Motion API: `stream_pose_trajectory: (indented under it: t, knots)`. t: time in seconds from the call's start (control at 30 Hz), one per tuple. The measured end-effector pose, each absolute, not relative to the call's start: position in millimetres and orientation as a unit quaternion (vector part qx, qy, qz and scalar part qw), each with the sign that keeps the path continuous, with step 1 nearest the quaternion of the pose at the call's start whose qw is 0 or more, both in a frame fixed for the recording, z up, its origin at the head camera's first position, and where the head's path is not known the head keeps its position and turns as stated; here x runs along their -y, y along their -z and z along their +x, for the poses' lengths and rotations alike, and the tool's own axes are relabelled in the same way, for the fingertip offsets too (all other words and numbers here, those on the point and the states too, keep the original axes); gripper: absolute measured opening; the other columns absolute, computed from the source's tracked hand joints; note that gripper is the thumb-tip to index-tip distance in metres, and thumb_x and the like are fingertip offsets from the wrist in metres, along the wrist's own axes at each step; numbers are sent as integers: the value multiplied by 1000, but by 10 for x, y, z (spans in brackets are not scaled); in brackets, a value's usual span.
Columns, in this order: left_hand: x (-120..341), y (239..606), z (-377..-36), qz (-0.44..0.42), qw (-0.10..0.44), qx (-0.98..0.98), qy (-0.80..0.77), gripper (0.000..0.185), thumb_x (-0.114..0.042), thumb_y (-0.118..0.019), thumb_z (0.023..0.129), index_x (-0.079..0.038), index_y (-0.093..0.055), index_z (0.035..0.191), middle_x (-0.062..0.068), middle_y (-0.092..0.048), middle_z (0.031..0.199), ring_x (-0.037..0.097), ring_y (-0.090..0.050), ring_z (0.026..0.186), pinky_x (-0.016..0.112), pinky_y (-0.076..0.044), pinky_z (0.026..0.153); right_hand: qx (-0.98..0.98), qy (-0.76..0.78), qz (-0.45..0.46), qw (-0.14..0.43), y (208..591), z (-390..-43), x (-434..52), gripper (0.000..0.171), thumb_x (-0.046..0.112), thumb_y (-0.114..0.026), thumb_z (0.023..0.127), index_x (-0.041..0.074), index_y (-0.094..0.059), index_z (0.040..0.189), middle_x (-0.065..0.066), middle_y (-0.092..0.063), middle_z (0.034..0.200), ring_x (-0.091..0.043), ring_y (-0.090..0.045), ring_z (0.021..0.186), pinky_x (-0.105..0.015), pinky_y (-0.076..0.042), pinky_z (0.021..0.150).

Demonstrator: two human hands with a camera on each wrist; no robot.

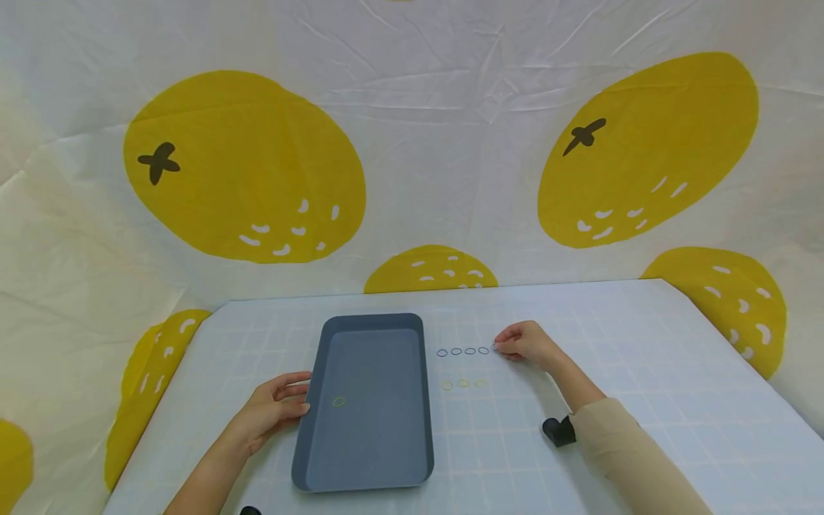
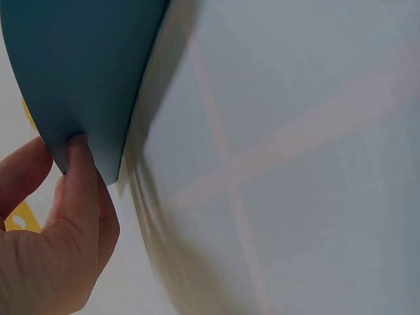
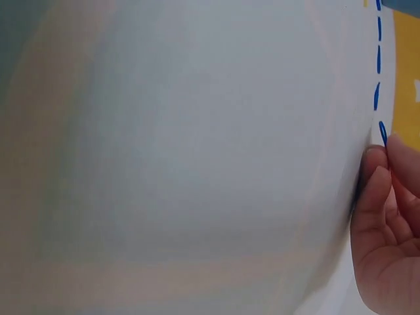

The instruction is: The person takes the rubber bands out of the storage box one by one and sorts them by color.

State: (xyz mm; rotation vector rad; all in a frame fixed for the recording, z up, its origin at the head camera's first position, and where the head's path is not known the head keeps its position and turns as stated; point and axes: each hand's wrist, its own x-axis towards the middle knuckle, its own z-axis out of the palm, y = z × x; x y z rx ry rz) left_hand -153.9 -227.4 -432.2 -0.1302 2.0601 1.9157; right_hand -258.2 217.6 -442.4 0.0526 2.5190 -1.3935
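Note:
My left hand [image 1: 270, 409] is at the left side of a grey-blue rectangular tray [image 1: 380, 372], pinching its rim between thumb and fingers; the left wrist view shows the tray wall [image 2: 85, 79] between them. Inside the tray lies one yellow-green rubber band [image 1: 334, 405]. To the right of the tray, my right hand [image 1: 529, 345] pinches a blue rubber band [image 3: 384, 133] between thumb and forefinger at the right end of a row. Several more blue rubber bands [image 1: 470, 348] lie in that row. Nearer to me, three yellow-green rubber bands [image 1: 463, 387] form a second row.
A white table [image 1: 618, 336] with a pale grid pattern carries everything. Behind it hangs a white curtain [image 1: 444, 164] printed with big yellow fruit. Black wrist devices [image 1: 558, 432] show near both forearms.

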Motion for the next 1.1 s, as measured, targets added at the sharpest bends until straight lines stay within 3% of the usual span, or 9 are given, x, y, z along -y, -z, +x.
stream_pose_trajectory:
  t: [0.5, 0.8, 1.1]
  knots:
    - [2283, 4313, -1553, -47, 165, -734, -658, 64, 11, -63, 80, 10, -33, 137, 28, -47, 126, 18, -58, 100, 30, -52, 76, -895, 424, 9, 135, 4336, -2576, -2158, 14, 7, -70, 82, -4, -66, 91, -6, -62, 79, -15, -54, 66, -25, -47, 61]
    - [2268, 4316, -1548, -55, 163, -735, -656, 64, 11, -62, 80, 10, -33, 137, 29, -46, 127, 18, -58, 101, 30, -52, 75, -894, 425, 10, 138, 4163, -2657, -2141, 18, 8, -66, 85, -4, -66, 98, -6, -58, 79, -17, -50, 71, -26, -43, 61]
    - [2254, 4291, -1543, -55, 160, -737, -655, 62, 11, -61, 81, 11, -34, 136, 30, -47, 127, 17, -58, 98, 29, -52, 74, -886, 435, -52, 150, 3915, -2738, -1854, 21, 10, -66, 86, -4, -64, 101, -8, -63, 83, -19, -56, 71, -32, -49, 67]
